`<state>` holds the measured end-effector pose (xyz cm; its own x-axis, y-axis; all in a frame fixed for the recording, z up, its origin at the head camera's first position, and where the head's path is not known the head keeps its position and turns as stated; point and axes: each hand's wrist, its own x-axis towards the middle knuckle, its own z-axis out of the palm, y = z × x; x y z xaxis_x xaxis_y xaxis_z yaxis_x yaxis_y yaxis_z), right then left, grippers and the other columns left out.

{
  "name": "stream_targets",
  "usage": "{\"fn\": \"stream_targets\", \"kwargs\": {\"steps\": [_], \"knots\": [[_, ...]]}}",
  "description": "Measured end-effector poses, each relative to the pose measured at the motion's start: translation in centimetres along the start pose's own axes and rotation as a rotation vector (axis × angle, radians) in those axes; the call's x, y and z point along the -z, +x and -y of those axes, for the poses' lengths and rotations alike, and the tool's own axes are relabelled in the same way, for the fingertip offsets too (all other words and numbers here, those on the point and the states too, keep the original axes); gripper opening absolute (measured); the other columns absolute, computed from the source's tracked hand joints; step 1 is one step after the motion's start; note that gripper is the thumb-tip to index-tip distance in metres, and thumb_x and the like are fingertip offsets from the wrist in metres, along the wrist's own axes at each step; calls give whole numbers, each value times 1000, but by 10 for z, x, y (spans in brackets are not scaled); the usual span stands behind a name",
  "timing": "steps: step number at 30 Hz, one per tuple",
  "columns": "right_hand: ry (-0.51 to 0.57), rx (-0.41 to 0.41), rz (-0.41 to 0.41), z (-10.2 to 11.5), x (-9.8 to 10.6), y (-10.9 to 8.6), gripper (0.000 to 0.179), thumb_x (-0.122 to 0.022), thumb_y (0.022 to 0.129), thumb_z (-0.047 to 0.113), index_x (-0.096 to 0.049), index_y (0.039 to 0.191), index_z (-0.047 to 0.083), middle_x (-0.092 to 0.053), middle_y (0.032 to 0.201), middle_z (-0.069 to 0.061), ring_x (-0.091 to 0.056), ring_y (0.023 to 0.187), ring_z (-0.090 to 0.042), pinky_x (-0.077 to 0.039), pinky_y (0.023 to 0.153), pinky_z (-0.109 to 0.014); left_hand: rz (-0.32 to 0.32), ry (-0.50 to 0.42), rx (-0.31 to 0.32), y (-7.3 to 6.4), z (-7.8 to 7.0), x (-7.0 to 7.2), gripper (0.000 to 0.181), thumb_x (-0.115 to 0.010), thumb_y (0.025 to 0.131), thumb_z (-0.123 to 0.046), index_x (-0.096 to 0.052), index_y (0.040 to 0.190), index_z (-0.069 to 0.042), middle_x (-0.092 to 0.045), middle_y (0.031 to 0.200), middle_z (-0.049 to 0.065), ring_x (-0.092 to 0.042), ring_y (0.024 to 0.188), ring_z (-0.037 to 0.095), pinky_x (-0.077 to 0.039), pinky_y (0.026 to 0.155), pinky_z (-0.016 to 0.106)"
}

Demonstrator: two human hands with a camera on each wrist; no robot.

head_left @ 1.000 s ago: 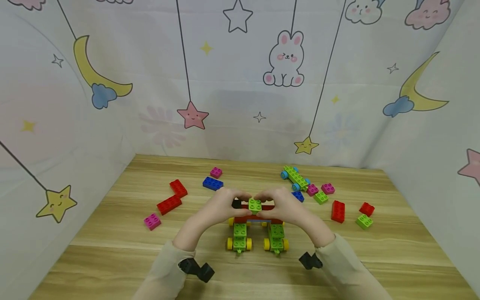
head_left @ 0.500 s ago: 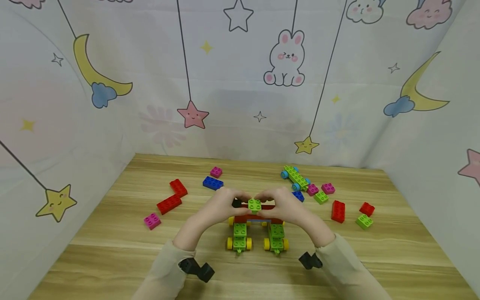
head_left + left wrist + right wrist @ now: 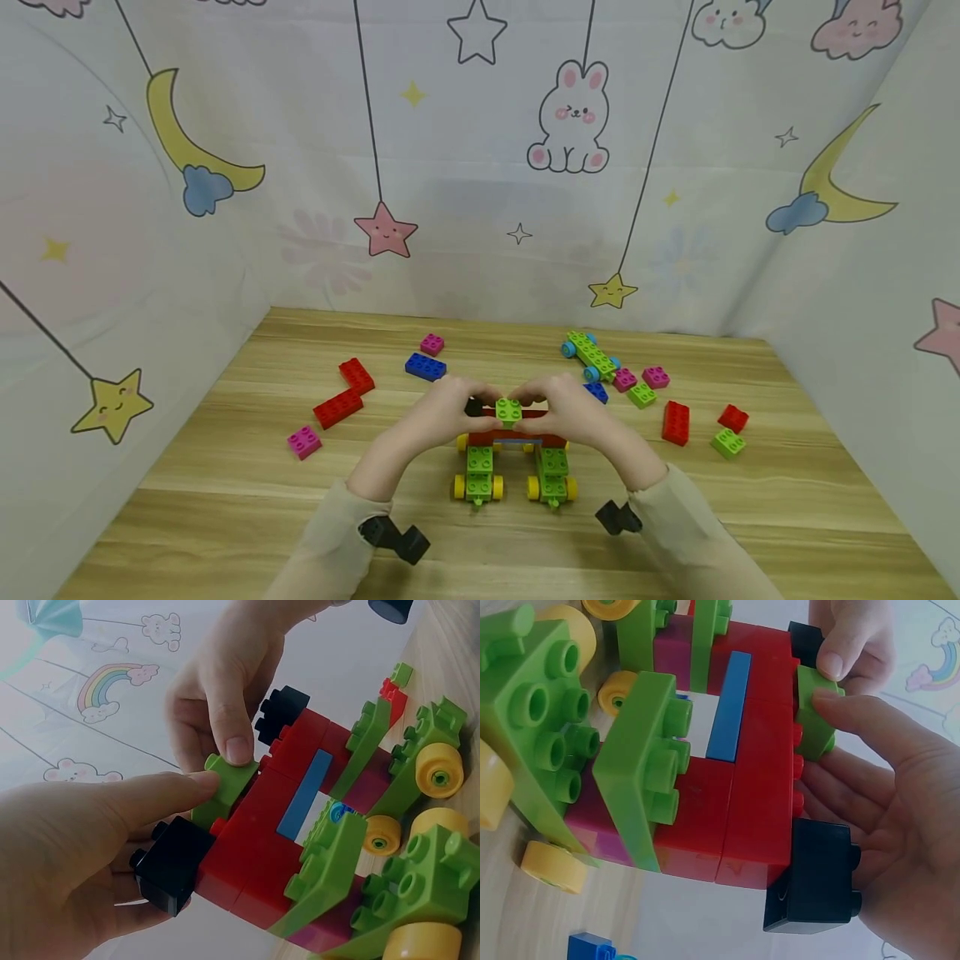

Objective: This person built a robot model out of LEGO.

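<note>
My left hand (image 3: 453, 408) and right hand (image 3: 566, 410) meet at a light green two-by-two brick (image 3: 508, 412), thumbs and fingers pinching it from both sides. In the left wrist view this green brick (image 3: 232, 784) sits at the middle of the red bricks' (image 3: 251, 832) studded top, slightly askew. A black brick (image 3: 810, 874) is fixed at each end of that top. Below the red bricks a blue piece (image 3: 729, 709) spans the middle, with green and purple bricks underneath. Two green wheeled bases (image 3: 479, 483) with yellow wheels carry the structure on the table.
To the left on the wooden table (image 3: 225, 517) lie red bricks (image 3: 337, 408), pink bricks (image 3: 304, 442) and a blue brick (image 3: 426, 367). Back right stands a green car base (image 3: 591, 356) with blue wheels. Several loose bricks, including a red one (image 3: 676, 422), lie right of it.
</note>
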<state>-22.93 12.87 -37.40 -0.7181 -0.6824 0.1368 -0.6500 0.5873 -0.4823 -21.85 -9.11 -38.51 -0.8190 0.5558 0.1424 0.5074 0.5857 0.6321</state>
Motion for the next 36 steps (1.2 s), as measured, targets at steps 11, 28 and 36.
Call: {"fn": "stream_targets", "kwargs": {"steps": [11,28,36], "knots": [[-7,-21,16,0,0,2,28,-75,86,17,-73,111,4,-74,104,-9,-70,94,-22,-58,80,-39,18,15,-1,1,0,1,29,-73,88,-21,-72,112,-4,-73,101,7,-63,80,10,-51,68,20],[-55,-27,-15,5,-2,0,29,-77,84,18,-73,110,5,-74,102,-8,-69,91,-20,-58,78,-39,6,20,-12,1,1,1,28,-75,87,-20,-72,110,-4,-74,102,9,-66,83,14,-53,70,22],[-50,-7,-3,4,-1,1,28,-76,86,18,-73,110,4,-74,102,-9,-70,92,-21,-58,79,-40,15,20,-8,0,1,1,29,-74,88,-20,-72,112,-4,-73,104,9,-66,86,14,-54,73,23]]}}
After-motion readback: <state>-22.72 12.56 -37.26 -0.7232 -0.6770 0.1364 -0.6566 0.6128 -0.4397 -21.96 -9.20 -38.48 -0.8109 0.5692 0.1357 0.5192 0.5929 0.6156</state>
